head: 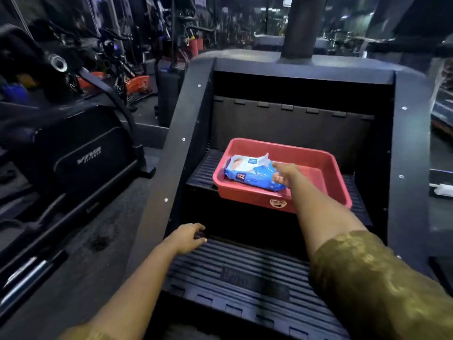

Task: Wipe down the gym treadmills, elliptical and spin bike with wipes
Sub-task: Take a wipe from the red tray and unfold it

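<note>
As right hand [284, 174] touches it, wipes pack [250, 173]

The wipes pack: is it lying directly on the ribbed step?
No, the wipes pack lies inside the red tray, which stands on the step.

Wipes pack [250, 174] in tray [316, 168]; tray on upper step [203, 166]; machine [85, 155] left.

Red tray [245, 196] on ribbed step [203, 168]
</note>
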The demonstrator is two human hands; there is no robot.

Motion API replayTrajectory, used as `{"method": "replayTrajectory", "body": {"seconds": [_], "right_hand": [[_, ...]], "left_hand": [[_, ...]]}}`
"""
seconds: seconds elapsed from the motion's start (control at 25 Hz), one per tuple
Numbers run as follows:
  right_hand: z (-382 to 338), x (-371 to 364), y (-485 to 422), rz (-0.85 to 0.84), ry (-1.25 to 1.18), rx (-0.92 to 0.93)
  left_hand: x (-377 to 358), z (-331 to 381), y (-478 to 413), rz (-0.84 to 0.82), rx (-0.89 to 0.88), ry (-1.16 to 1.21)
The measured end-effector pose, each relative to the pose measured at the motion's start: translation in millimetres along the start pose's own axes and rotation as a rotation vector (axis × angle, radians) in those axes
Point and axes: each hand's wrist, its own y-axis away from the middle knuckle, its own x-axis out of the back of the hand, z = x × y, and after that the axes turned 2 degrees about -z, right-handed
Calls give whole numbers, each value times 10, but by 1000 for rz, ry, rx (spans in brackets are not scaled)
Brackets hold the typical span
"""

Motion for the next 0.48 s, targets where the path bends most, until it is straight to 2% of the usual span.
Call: {"method": "replayTrajectory", "body": {"seconds": [0.08,0.2,0.36,0.48], "right_hand": [[-22,-80,-32,-72,-32,-54],[15,-126,-37,-173,-100,3],[-36,-151,-199,-65,-80,-66],[-76,-95,-197,24,-278,-13]], "left_hand": [[18,-43,-89,4,10,12],[1,-157,-213,0,42,-18],[-23,-211,-332,-16,57,-39],[-42,-131,-407,-32,46,-32]]}}
